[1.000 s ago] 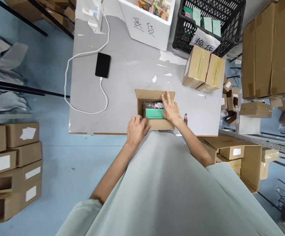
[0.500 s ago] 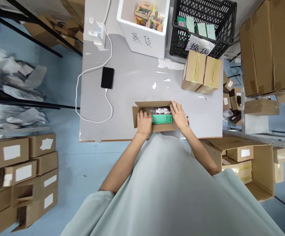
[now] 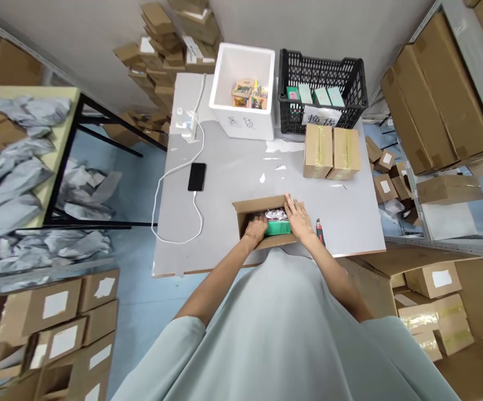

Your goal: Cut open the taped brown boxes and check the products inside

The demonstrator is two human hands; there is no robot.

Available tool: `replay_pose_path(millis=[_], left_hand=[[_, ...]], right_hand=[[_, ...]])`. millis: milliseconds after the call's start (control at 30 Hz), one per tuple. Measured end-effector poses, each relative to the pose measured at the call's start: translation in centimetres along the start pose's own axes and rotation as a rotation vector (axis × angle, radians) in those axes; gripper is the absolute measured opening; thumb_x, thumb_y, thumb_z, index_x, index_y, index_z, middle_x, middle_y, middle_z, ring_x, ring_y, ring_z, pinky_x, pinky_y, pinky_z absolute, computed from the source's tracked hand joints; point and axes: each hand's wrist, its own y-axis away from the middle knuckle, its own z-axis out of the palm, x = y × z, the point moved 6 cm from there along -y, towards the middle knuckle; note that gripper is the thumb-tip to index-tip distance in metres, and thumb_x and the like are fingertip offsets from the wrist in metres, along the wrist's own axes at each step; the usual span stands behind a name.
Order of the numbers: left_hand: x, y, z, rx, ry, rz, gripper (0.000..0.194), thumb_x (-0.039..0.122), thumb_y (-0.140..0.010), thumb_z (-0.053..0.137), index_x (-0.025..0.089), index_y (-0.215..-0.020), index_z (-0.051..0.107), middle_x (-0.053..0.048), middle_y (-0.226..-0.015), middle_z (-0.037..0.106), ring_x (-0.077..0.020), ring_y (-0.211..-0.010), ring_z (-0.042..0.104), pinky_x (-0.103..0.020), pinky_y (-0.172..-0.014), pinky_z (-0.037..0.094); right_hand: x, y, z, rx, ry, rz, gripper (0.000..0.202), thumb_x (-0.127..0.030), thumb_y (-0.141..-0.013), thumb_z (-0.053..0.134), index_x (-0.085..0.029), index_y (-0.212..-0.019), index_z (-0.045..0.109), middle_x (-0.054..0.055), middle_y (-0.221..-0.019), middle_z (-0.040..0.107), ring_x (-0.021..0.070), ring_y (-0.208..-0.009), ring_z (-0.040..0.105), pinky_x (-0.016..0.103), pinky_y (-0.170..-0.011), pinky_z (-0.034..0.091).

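Observation:
An open cardboard box (image 3: pixel 275 242) lies near the table's front edge, its flaps spread. Inside are a green box (image 3: pixel 277 227) and, behind it, crumpled silvery-white wrapping (image 3: pixel 275 214). My left hand (image 3: pixel 257 229) reaches into the left end of the cardboard box, its fingers curled down against the green box's left end. The fingertips are hidden, and what they grip cannot be made out. My right hand (image 3: pixel 299 219) rests on the cardboard box's right end with fingers stretched out flat. A red-and-black box cutter (image 3: pixel 320 231) lies just right of my right wrist.
At the back stand a white foam bin (image 3: pixel 247 125) with small packs and a black crate (image 3: pixel 285 114) holding green boxes. Two taped cartons (image 3: pixel 332 153) sit before the crate. A phone (image 3: pixel 197 177) charges on a white cable at left. Stacked cartons (image 3: pixel 55 303) fill the lower left.
The view has tilted up, showing more of the wall and shelves. My left hand has sunk deeper into the cardboard box, fingers now curled. My right hand stays on its right end.

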Motion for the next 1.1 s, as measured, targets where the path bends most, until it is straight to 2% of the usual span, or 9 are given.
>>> replay_pose_path(millis=[67,267,400,500,600,733,833,933,1100], left_hand=[[0.1,0.1,-0.1,0.001,-0.025,-0.011,0.046,0.04,-0.111,0.078,0.018,-0.151,0.069,-0.015,-0.151,0.07,-0.0329,-0.134,0.072,-0.055,-0.11,0.065],[0.4,0.1,-1.2,0.005,-0.082,-0.014,0.046,0.04,-0.11,0.079,0.019,-0.15,0.07,-0.014,-0.15,0.072,-0.032,-0.132,0.074,-0.057,-0.112,0.065],[-0.3,0.1,-1.7,0.003,-0.074,-0.001,0.053,0.018,-0.109,0.074,0.017,-0.16,0.065,-0.02,-0.154,0.07,-0.0371,-0.147,0.067,-0.068,-0.126,0.054],[-0.9,0.3,-1.5,-0.011,-0.046,-0.009,0.061,0.005,-0.104,0.069,0.018,-0.163,0.062,-0.025,-0.158,0.068,-0.0402,-0.152,0.063,-0.07,-0.122,0.056],[-1.1,0.2,-1.1,-0.03,-0.022,-0.038,0.055,0.02,-0.107,0.076,0.02,-0.16,0.064,-0.02,-0.162,0.065,-0.0405,-0.15,0.064,-0.067,-0.117,0.061],[-0.6,-0.3,-1.1,-0.022,0.012,-0.026,0.052,0.042,-0.111,0.077,0.02,-0.156,0.067,-0.015,-0.162,0.064,-0.0369,-0.147,0.065,-0.065,-0.123,0.056],[-0.7,-0.4,-1.4,-0.043,0.062,0.01,0.057,0.03,-0.105,0.08,0.02,-0.159,0.065,-0.019,-0.166,0.061,-0.0392,-0.151,0.062,-0.064,-0.125,0.052],[-1.4,-0.1,-1.9,-0.062,0.118,0.009,0.078,0.01,-0.088,0.08,0.021,-0.163,0.061,-0.025,-0.174,0.052,-0.044,-0.158,0.056,-0.064,-0.126,0.049],[-1.3,1.7,-2.7,-0.053,0.186,-0.023,0.091,0.006,-0.077,0.079,0.021,-0.164,0.058,-0.027,-0.172,0.05,-0.0455,-0.164,0.048,-0.066,-0.128,0.046]], right_hand=[[0.0,0.0,0.5,-0.016,0.016,0.0,0.085,0.008,-0.101,0.036,-0.013,-0.183,0.041,0.015,-0.195,0.016,0.0342,-0.18,0.03,0.059,-0.142,0.039],[-0.1,0.0,2.3,0.01,0.067,0.011,0.093,0.009,-0.093,0.044,-0.015,-0.183,0.042,0.016,-0.192,0.027,0.0325,-0.178,0.035,0.054,-0.142,0.042],[-0.1,-0.2,3.3,-0.003,0.05,0.015,0.084,0.006,-0.096,0.043,-0.013,-0.176,0.054,0.016,-0.192,0.024,0.034,-0.18,0.031,0.055,-0.144,0.038],[-0.2,-0.3,3.7,-0.017,0.026,0.024,0.081,0.005,-0.097,0.044,-0.014,-0.174,0.058,0.016,-0.192,0.021,0.0334,-0.181,0.027,0.058,-0.145,0.035],[-0.3,-0.4,3.9,-0.03,0.008,0.024,0.081,0.004,-0.097,0.046,-0.017,-0.174,0.058,0.015,-0.192,0.021,0.0316,-0.182,0.023,0.06,-0.147,0.029],[-0.3,-0.5,3.9,-0.042,0.015,0.027,0.084,0.004,-0.094,0.05,-0.016,-0.176,0.054,0.015,-0.193,0.015,0.0338,-0.183,0.019,0.061,-0.146,0.03],[-0.3,-0.5,3.8,-0.056,0.028,0.035,0.078,0.001,-0.097,0.05,-0.012,-0.173,0.057,0.016,-0.194,0.01,0.034,-0.183,0.017,0.059,-0.148,0.027],[-0.4,-0.5,3.8,-0.067,0.044,0.054,0.071,-0.001,-0.102,0.045,-0.01,-0.171,0.059,0.016,-0.194,0.011,0.0327,-0.183,0.017,0.057,-0.148,0.023],[-0.8,-0.5,3.5,-0.08,0.051,0.047,0.075,0.001,-0.099,0.046,-0.013,-0.172,0.058,0.015,-0.195,0.013,0.032,-0.184,0.018,0.059,-0.148,0.024]])
